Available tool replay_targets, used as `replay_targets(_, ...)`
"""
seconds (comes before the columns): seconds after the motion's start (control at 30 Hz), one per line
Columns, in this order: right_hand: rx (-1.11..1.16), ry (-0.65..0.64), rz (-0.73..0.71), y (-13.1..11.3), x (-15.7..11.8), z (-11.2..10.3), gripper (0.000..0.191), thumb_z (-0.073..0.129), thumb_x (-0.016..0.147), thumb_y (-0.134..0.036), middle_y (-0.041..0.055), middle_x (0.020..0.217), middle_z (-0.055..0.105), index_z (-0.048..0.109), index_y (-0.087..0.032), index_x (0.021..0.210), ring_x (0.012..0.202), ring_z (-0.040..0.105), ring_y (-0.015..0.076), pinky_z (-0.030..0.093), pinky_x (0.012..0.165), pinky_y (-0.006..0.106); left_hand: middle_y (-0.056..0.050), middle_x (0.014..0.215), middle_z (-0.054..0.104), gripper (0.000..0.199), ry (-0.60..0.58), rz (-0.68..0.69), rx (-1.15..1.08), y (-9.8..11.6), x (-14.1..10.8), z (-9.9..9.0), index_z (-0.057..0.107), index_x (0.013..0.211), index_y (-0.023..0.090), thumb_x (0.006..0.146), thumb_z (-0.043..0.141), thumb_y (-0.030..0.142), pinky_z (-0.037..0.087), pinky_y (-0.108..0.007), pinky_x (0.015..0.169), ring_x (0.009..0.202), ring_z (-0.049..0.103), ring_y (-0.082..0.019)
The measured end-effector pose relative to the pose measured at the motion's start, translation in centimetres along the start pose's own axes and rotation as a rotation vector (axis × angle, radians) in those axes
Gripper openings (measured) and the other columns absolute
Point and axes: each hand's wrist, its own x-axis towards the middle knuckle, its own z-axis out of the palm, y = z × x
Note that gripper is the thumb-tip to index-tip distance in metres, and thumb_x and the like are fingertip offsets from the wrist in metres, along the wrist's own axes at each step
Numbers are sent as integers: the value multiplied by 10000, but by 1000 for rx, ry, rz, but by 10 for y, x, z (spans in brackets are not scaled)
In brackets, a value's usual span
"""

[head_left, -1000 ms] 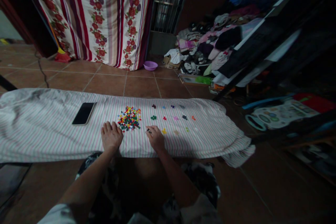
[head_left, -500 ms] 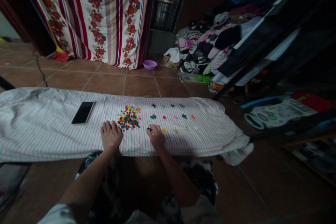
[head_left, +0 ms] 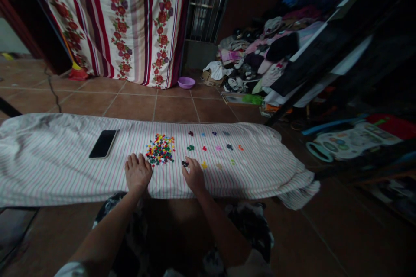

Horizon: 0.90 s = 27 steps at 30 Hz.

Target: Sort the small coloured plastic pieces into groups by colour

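A mixed heap of small coloured pieces [head_left: 160, 149] lies on the striped cloth [head_left: 71, 173]. My left hand [head_left: 138, 172] rests flat on the cloth at the heap's lower left, fingers spread. My right hand [head_left: 194, 175] is at a small cluster of black pieces [head_left: 185, 164], its fingertips right beside them; whether it grips a piece is too small to tell. Small single-colour groups stand in rows to the right, among them green [head_left: 190, 148], red [head_left: 204, 148], pink [head_left: 218, 148], yellow [head_left: 204, 165] and orange pieces [head_left: 241, 147].
A phone [head_left: 103, 144] lies on the cloth left of the heap. Beyond, on the tiled floor, are a purple basin [head_left: 186, 82], a red broom [head_left: 78, 73] and piled clothes [head_left: 253, 56]. A toy panel [head_left: 351, 138] is at the right.
The view has shifted slightly, so the cloth appears a little lower. My right fingers have opened a little at the black pieces. My left hand stays flat in place.
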Motion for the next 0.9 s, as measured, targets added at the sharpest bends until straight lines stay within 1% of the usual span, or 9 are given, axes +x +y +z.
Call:
replay_targets(0.17,-4,5,-21,3,0,1,380,492,848,-179,93,985,650,602,-153,1211,913,604,204,505,851,339,-258,1355,503,493,-2,-2,4,1,0,0,538,1283,37,903,339,279,327,-482,1079,1323,419,-359)
replay_targets(0.23,-9,8,-21,4,0,1,396,511,846,-195,93,1019,648,596,-166,1232,910,605,202,508,844,339,-257,1363,500,496,-13,-7,1,1,0,0,537,1289,37,898,348,278,326,-483,1080,1327,415,-359)
replay_targets(0.37,-2,-1,-15,4,0,2,396,547,856,-256,100,1082,633,594,-187,1243,978,601,215,497,880,355,-257,1358,506,497,-4,-8,-5,1,0,0,539,1287,37,896,347,275,327,-487,1080,1323,420,-354)
replay_targets(0.47,3,-13,-17,3,2,2,369,565,865,-291,97,1046,632,613,-183,1215,994,595,221,487,893,354,-258,1345,511,495,9,2,-1,1,0,-1,544,1279,34,901,329,271,335,-489,1073,1313,429,-354)
replay_targets(0.6,-28,-14,-34,2,3,1,332,560,888,-317,93,994,620,651,-180,1177,954,589,213,486,857,334,-262,1343,510,500,-3,4,1,0,0,-2,543,1280,31,900,335,280,336,-494,1071,1307,431,-366)
replay_targets(0.77,-83,-27,-61,0,3,1,261,519,929,-304,76,946,602,709,-214,1083,871,577,184,476,795,300,-256,1352,507,497,-13,-4,-12,0,0,0,540,1284,43,897,346,286,335,-494,1071,1319,423,-361)
replay_targets(0.9,-91,-34,-56,0,3,1,235,515,935,-292,74,948,609,715,-220,1034,872,571,186,468,799,302,-256,1361,504,502,-12,-12,-26,0,0,1,539,1292,44,899,344,289,326,-497,1078,1331,413,-358)
